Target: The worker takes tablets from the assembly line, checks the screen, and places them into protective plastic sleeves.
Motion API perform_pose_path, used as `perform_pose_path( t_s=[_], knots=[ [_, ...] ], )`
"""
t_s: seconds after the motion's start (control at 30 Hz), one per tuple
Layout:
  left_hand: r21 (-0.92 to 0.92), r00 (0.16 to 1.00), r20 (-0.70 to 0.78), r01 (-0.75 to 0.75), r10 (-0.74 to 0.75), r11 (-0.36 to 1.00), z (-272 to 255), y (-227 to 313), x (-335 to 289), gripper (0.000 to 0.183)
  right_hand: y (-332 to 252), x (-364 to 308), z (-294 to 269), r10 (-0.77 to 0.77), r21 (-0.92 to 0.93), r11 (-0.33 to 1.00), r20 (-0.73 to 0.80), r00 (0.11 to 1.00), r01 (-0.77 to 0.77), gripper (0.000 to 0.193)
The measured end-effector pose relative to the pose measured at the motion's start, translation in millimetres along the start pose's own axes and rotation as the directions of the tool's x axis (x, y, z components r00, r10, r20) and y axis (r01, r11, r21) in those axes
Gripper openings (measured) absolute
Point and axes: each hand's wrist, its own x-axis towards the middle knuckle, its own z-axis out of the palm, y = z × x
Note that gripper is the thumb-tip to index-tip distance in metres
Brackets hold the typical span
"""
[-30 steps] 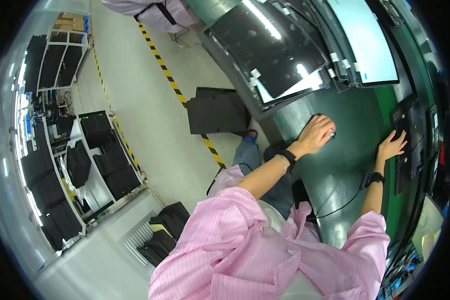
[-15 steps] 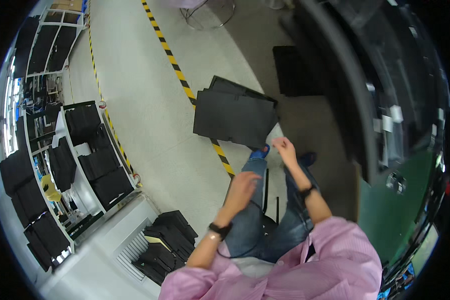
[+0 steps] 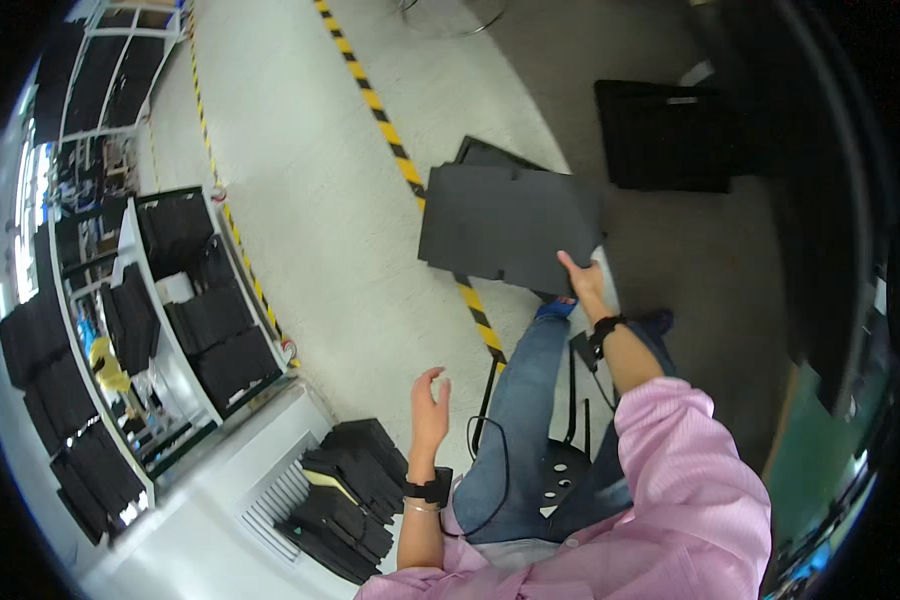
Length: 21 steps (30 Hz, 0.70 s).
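Observation:
My right hand (image 3: 587, 280) is closed on the near right corner of a flat black panel (image 3: 510, 222), its thumb lying on the top face. The panel is roughly rectangular, with small notches along its edges. Beneath its far edge shows another dark panel (image 3: 480, 151), turned at a slightly different angle. Off to the left, beside my thigh, my left hand (image 3: 430, 410) is raised with nothing in it, fingers loosely bent and apart. Both wrists wear black bands.
More black panels (image 3: 660, 135) lie on the dark floor at the far right. A shelf rack (image 3: 185, 395) of black parts stands left, and stacked black pieces (image 3: 345, 500) sit beside a white vented cabinet (image 3: 210, 540). Yellow-black tape (image 3: 378, 105) crosses the floor. A large dark object (image 3: 820, 230) looms right.
My right hand has come onto the panel's near right corner and taken hold of it. My left hand has drawn back to the left. The whole view has shifted somewhat.

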Motion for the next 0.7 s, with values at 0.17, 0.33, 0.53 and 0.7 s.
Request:
perform_pose_path(
  t_s=[0.17, 0.33, 0.53, 0.7],
  knots=[
    [-0.409, 0.988, -0.121, 0.035, -0.093, 0.912, -97.6, 67.4, 15.1, 0.040, -101.9, -249.9, -57.9, -0.782, -0.309, 0.607, -0.071, 0.619, 0.732, 0.047],
    [-0.506, 0.881, -0.455, -0.373, 0.126, 0.778, -238.5, 178.7, 11.5, 0.046, -145.5, -463.1, -230.4, -0.878, -0.324, 0.468, -0.070, 0.473, 0.822, 0.048],
    [-0.205, 0.072, -0.677, -0.974, 0.733, -0.094, -334.8, 480.9, -130.3, 0.108, 39.8, -549.1, -437.1, -0.260, 0.192, 0.648, -0.854, 0.451, 0.737, 0.031],
    [-0.057, -0.451, -0.618, -0.791, 0.644, -0.609, -520.4, 475.1, -59.4, 0.104, 149.9, -570.4, -470.7, 0.110, 0.303, 0.233, -0.952, 0.284, 0.924, 0.052]
  ],
)
